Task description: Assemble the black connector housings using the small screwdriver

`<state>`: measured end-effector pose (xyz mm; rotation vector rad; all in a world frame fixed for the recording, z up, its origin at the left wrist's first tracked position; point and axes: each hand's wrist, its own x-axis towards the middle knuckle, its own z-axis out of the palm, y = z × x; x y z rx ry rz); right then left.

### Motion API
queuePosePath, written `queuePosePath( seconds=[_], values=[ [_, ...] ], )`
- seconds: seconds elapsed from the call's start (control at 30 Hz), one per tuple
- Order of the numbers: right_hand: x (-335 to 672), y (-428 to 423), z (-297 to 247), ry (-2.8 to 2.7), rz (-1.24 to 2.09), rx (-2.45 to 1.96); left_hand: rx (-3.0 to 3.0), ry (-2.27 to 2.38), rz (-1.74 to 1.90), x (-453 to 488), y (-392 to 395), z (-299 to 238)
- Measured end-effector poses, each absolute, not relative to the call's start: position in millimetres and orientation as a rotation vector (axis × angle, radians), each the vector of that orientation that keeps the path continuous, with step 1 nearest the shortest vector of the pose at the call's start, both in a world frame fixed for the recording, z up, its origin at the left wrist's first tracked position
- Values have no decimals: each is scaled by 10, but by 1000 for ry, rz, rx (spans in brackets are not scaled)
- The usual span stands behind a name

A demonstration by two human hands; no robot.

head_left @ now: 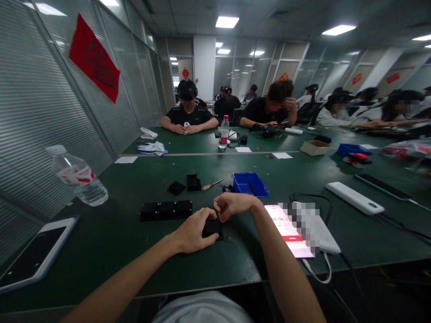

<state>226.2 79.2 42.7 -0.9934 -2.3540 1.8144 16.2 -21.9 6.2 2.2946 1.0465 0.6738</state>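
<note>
My left hand (192, 232) is closed around a small black box-shaped part (213, 228) resting on the green table (111, 237). My right hand (232, 205) curls over the top of the same part, its fingertips pinched at the part's upper edge; anything between them is too small to make out. A row of three black parts (166, 209) lies just left of my hands. Two more black pieces (176, 188) (193, 182) and a small screwdriver (212, 184) lie farther back. A blue bin (249, 184) stands behind my right hand.
A water bottle (78, 176) lies on its side at the left, and a tablet (32, 255) sits at the near left edge. A phone (289, 231), white power banks (354, 198) and cables are at the right. Other people sit at the far side of the tables.
</note>
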Motion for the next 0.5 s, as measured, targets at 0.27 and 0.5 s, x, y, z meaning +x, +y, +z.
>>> queuePosePath(
  seconds=[0.27, 0.5],
  values=[
    [2303, 779, 499, -2336, 1782, -1016, 2299, 1045, 687, 149, -222, 57],
    [2114, 744, 467, -2317, 711, -1341, 2337, 996, 706, 158, -221, 88]
  ],
)
